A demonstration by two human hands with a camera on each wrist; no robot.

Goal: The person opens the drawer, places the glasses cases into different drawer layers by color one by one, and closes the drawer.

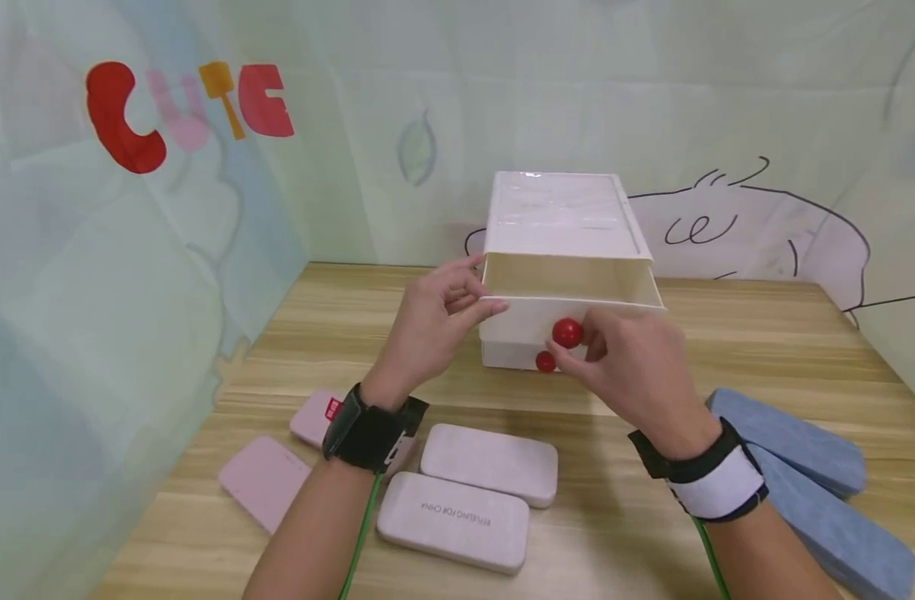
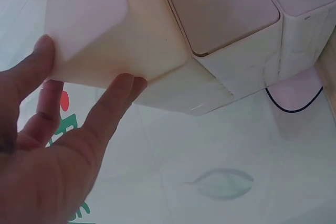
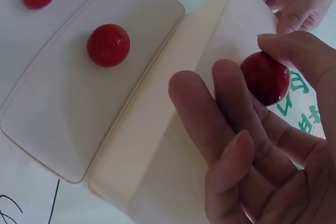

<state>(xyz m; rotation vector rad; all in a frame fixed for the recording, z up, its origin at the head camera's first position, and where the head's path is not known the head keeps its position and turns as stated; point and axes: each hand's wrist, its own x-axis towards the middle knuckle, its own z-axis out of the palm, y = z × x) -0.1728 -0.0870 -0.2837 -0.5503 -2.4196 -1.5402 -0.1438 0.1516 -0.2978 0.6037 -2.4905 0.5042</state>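
Observation:
A white drawer box (image 1: 558, 212) stands toward the back of the table, its top drawer (image 1: 521, 321) pulled out and its inside visible from above. My right hand (image 1: 637, 367) pinches the round red knob (image 3: 266, 78) on that drawer's front between thumb and fingers. Two more red knobs (image 3: 108, 45) show on the lower drawer fronts in the right wrist view. At the drawer's front left corner is my left hand (image 1: 435, 321), its thumb on the front edge. In the left wrist view its fairly straight fingers (image 2: 121, 90) touch the drawer's side wall.
Two pale flat cases (image 1: 453, 521) lie in front, one with printed lettering. Pink cases (image 1: 266, 479) are at left, partly behind my left arm. Blue cases (image 1: 787, 442) lie at right beside my right wrist. Printed cloth walls (image 1: 397, 75) enclose the wooden table (image 1: 742, 333).

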